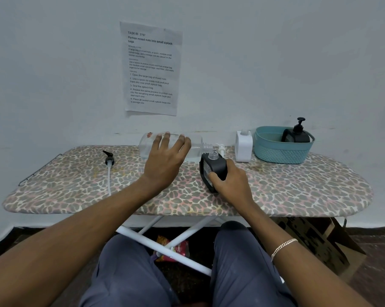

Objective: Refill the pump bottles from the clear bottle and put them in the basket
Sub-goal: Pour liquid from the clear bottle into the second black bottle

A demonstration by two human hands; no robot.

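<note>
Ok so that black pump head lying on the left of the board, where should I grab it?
Grip the black pump head at its round collar, coming from above with fingers on either side. It lies flat with its white tube trailing toward you; the collar is the thickest part.

clear bottle [193, 144]: glossy plastic | basket [280, 151]: matt perforated plastic | board cover [297, 187]: cloth

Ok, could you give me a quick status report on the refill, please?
Left hand tipping clear bottle sideways, neck at black pump bottle. Right hand steadying that bottle. One black bottle already in basket. Nothing in the way.
</note>
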